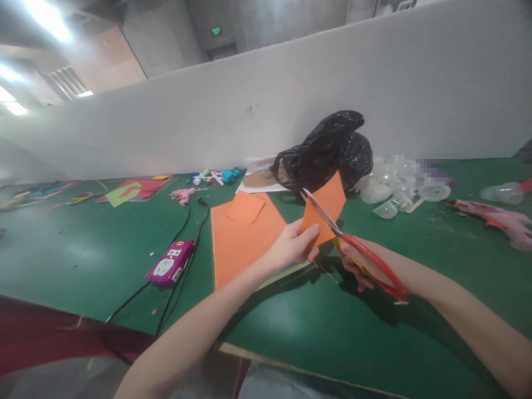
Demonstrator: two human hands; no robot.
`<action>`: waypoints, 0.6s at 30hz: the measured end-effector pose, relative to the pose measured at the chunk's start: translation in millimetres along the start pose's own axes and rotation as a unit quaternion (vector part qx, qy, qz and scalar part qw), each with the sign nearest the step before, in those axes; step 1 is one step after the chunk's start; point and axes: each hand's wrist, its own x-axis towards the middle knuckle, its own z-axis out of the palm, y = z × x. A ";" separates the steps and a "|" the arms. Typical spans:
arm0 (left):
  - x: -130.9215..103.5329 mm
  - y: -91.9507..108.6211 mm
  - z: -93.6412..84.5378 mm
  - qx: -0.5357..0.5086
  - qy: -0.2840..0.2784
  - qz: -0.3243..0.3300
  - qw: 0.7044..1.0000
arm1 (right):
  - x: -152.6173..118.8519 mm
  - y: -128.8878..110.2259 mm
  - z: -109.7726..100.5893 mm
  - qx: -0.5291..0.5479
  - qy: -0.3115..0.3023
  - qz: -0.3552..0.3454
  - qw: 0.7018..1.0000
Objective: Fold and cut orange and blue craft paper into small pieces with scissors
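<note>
While the left hand [301, 244] pinches the paper [330, 210] at its 2 o'clock, the right hand [355, 269] grips scissors [376, 263], blades across it; that cut looks unfinished. 1 small piece [246, 208], seemingly cut already, lies toward 12 o'clock on the sheet [236, 249].

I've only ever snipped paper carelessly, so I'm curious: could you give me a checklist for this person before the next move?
1. Orange paper piece gripped: ok, in the left hand.
2. Red-handled scissors held: ok, in the right hand.
3. Blades at the paper: ok, they cross it in this view; how wide they open, cannot tell.
4. Left thumb safely off the blades: cannot tell; it looks close below them.
5. Purple power strip away from both hands: ok, left of the large orange sheet.
</note>
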 end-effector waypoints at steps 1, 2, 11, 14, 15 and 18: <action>-0.1 0.9 0.1 -0.001 0.000 0.000 1.000 | -0.1 -1.2 0.7 0.001 0.007 0.005 1.000; -0.2 1.8 0.4 -0.003 0.000 0.000 1.000 | -0.2 -2.7 1.5 -0.001 0.016 0.009 1.000; -0.8 4.9 3.1 0.000 0.003 -0.006 1.000 | -2.2 -15.3 2.6 -0.010 0.080 0.032 0.996; -0.9 5.0 1.9 -0.018 0.013 0.001 1.000 | -2.2 -20.1 3.2 -0.008 0.116 0.029 0.993; -0.6 4.8 1.1 -0.026 0.017 0.006 1.000 | -1.6 -20.7 2.5 0.000 0.132 0.023 0.991; 1.3 3.1 -1.5 -0.055 0.032 0.017 0.998 | 0.7 -19.2 -5.4 0.028 0.196 0.007 0.980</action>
